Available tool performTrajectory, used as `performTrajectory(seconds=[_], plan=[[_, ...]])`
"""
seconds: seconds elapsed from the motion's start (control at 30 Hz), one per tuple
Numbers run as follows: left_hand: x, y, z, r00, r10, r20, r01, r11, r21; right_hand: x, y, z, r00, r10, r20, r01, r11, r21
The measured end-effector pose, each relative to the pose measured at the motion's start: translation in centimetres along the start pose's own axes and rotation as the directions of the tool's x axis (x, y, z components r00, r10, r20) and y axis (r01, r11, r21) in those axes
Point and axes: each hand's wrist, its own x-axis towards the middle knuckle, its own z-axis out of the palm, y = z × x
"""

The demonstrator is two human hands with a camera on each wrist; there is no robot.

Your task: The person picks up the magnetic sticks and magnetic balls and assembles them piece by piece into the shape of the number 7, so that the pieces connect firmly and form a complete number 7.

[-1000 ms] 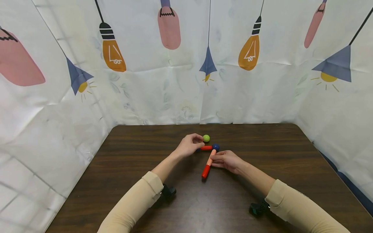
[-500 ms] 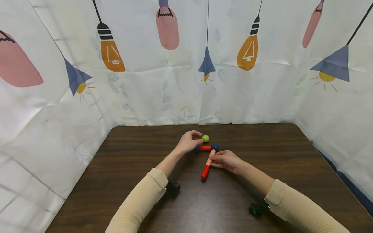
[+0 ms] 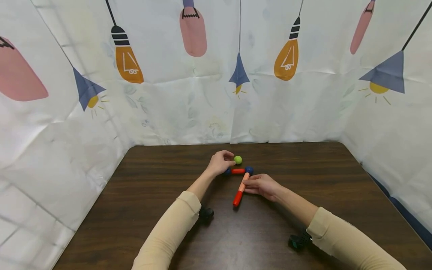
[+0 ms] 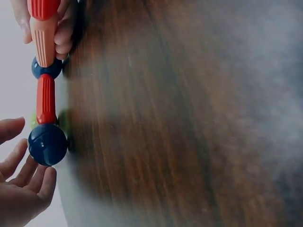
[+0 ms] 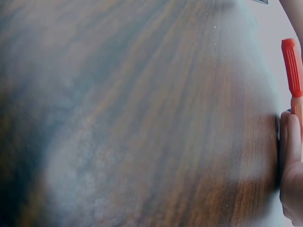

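Note:
A toy chain of rods and balls lies on the table. Its peach rod (image 3: pixel 244 183) is pinched between the fingers and thumb of my right hand (image 3: pixel 264 186). One end joins a longer red rod (image 3: pixel 237 198); the other meets a blue ball (image 3: pixel 249 170). From that ball a short red rod (image 3: pixel 238 171) runs left to a second blue ball (image 4: pixel 47 144). My left hand (image 3: pixel 220 163) hovers beside this second ball with fingers spread and curved. A green ball (image 3: pixel 237 160) lies just past its fingertips; contact is unclear.
The dark wooden table (image 3: pixel 152 187) ends at a white patterned curtain (image 3: pixel 209 112) behind and at both sides. Black wrist cameras, such as the one under the right sleeve (image 3: pixel 297 242), hang close above the tabletop.
My left hand has shifted slightly away and up, uncovering the left blue ball, while its forearm swung right. My right hand and the rods stay in place.

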Motion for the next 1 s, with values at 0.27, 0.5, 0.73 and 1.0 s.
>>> performTrajectory(seconds=[0.27, 0.5, 0.73, 1.0], plan=[[0.8, -0.5, 0.0, 1.0, -0.002, 0.015, 0.002, 1.0, -0.007, -0.1, -0.1, 0.1, 1.0, -0.011, 0.012, 0.011, 1.0, -0.006], [1.0, -0.8, 0.4, 0.999, -0.012, 0.037, 0.013, 1.0, -0.028, 0.0, 0.0, 0.2, 1.0, -0.004, 0.004, 0.004, 1.0, -0.002], [1.2, -0.6, 0.6, 0.997, -0.005, 0.076, 0.01, 0.997, -0.076, 0.0, 0.1, 0.1, 1.0, -0.005, -0.003, 0.005, 1.0, 0.003], [1.3, -0.4, 0.9, 0.994, 0.0, 0.106, 0.005, 0.999, -0.049, 0.0, 0.2, 0.1, 1.0, -0.009, 0.01, 0.009, 1.0, 0.003]])
